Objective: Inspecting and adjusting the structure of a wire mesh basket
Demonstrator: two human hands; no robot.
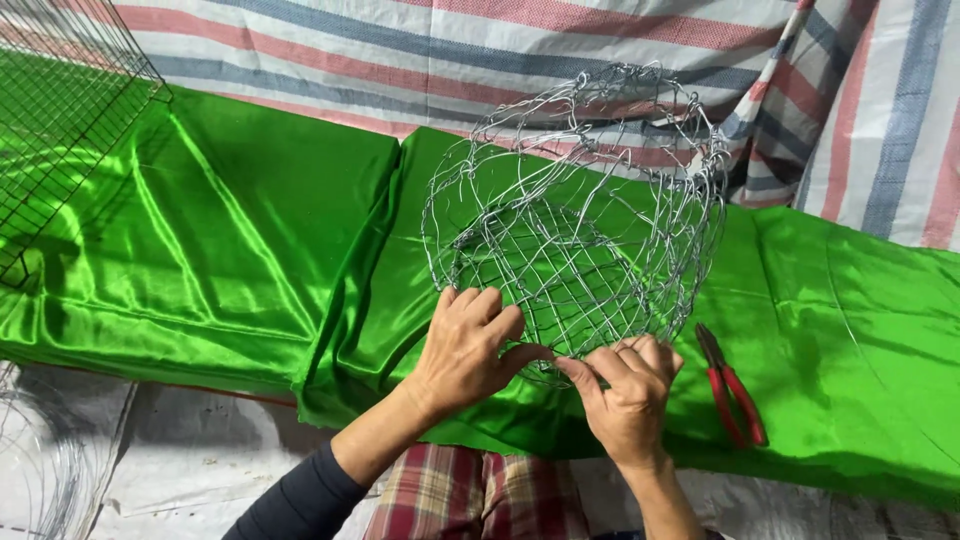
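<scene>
Both hands were on the wire basket (575, 215), which stood on its side on the green satin cloth (230, 230), open mouth facing me. My left hand (465, 350) had curled fingers pinched on the near rim; my right hand (630, 395) pinched the same rim just right of it. The basket rose up and away from both. Red-handled pliers (732, 385) lay right.
</scene>
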